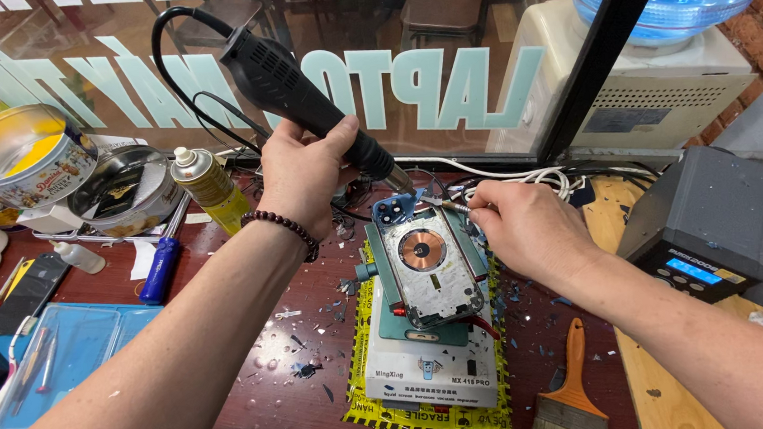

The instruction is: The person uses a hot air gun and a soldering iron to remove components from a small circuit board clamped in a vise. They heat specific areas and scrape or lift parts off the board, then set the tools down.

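My left hand point(301, 171) grips a black hot-air gun point(299, 89), its metal nozzle pointing down at the top edge of an opened phone back point(428, 265) with a copper coil at its middle. The phone sits clamped in a teal holder point(390, 318) on a white heating block point(421, 375). My right hand point(528, 226) pinches a thin metal tool point(451, 204) with its tip at the phone's top right corner, beside the camera cut-out. A beaded bracelet circles my left wrist.
A yellow spray can point(207, 187), round tins point(28, 161) and a blue screwdriver point(160, 264) stand at the left. A blue mat point(92, 342) holds small tools. A brush point(573, 399) lies at the lower right, a grey station point(704, 221) at the right. Glass chips litter the table.
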Demonstrator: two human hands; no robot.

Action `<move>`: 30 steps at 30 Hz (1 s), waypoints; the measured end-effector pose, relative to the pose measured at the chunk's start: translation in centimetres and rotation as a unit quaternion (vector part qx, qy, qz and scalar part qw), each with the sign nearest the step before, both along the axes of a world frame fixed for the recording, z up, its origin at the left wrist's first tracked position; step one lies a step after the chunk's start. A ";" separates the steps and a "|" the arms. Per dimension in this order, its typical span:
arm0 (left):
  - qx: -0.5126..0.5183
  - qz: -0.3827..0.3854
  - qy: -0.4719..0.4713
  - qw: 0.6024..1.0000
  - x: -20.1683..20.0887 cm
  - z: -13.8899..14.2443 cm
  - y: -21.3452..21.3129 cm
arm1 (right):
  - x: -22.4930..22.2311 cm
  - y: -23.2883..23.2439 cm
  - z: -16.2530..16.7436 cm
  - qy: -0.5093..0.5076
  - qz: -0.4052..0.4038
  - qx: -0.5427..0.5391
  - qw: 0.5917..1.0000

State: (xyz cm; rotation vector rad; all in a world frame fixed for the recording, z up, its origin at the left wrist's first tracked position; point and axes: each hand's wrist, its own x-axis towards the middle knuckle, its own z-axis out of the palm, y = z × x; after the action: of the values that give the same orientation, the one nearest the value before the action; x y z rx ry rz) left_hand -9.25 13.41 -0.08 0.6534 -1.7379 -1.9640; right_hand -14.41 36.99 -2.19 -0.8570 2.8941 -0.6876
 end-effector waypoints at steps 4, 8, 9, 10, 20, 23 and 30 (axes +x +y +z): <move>0.002 -0.001 0.001 1.000 0.0 0.1 0.3 | -0.5 0.2 -0.5 0.011 0.014 0.004 1.000; 0.004 -0.004 -0.001 1.000 -0.2 0.2 0.5 | -1.4 0.1 -1.7 0.044 0.047 -0.019 0.998; 0.003 -0.005 -0.002 1.000 -0.3 0.2 0.5 | -1.8 0.1 -2.0 0.004 0.038 -0.020 0.999; 0.001 -0.006 -0.004 1.000 -0.3 0.2 0.4 | -2.4 0.1 -2.3 -0.035 0.029 -0.021 0.999; 0.005 0.005 0.002 1.000 -0.5 0.3 0.5 | -6.4 -0.1 -4.7 -0.312 -0.020 -0.144 0.939; -0.003 0.013 0.000 1.000 -0.2 0.6 0.3 | -5.6 0.0 -4.0 -0.266 -0.036 -0.175 0.947; -0.011 0.022 -0.036 0.999 0.6 1.4 -0.3 | -2.6 0.9 -1.1 -0.023 0.025 -0.038 0.999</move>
State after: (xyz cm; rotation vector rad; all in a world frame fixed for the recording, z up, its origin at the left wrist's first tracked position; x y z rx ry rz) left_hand -8.61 13.09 1.33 0.7570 -1.7693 -1.9118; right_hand -16.98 37.84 -3.25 -0.9048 2.8126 -0.8078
